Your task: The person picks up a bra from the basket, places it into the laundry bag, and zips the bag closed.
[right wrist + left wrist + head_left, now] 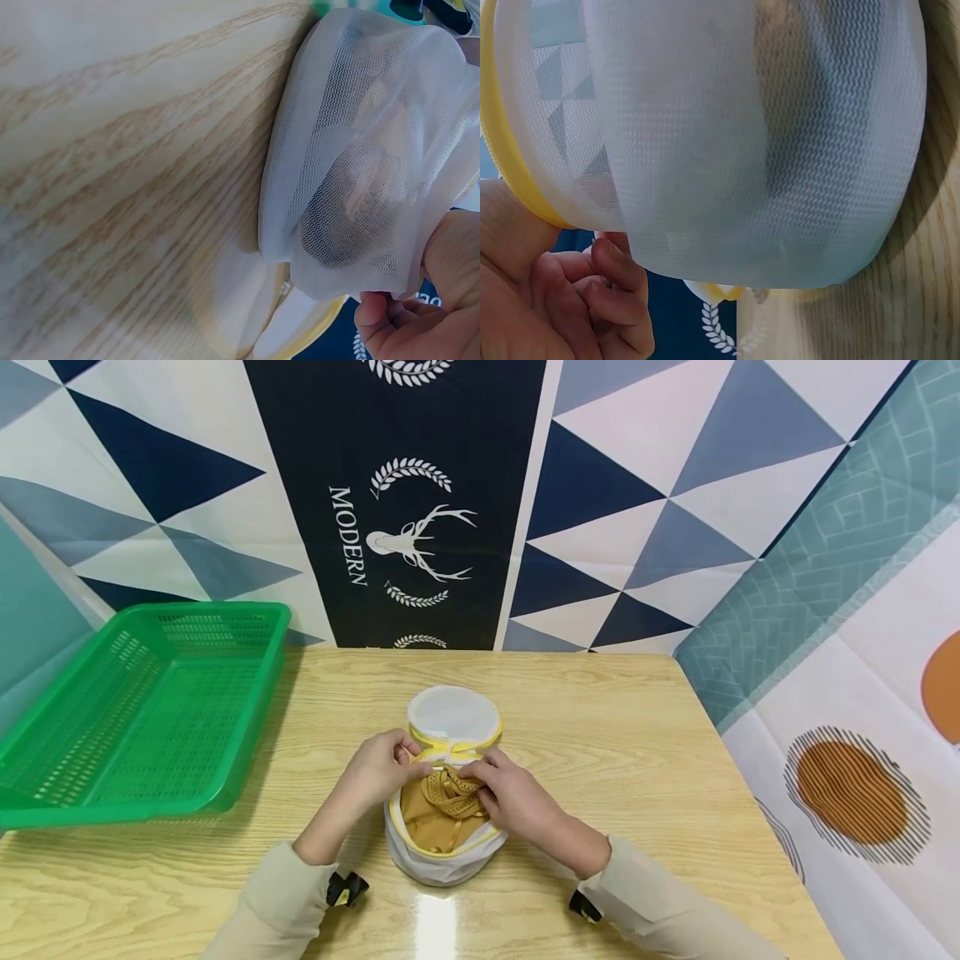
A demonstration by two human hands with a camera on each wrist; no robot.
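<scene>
A white mesh laundry bag [442,870] with yellow zip trim stands on the table, its round lid [453,714] folded back on the far side. Inside lies a mustard-coloured garment [435,827] with lacy, openwork bands bunched at the top. My left hand [382,766] pinches at the bag's far left rim, thumb beside a small white strip. Opposite it, my right hand [521,795] grips near the far right rim, fingertips over the lacy part; exactly what they pinch is partly hidden. Both wrist views show the mesh side, with curled fingers at its edge.
A green plastic basket [258,702] stands at the left of the wooden table [600,727]. Patterned cloth [600,493] hangs behind the table's back edge, and more printed cloth [780,760] covers the right side.
</scene>
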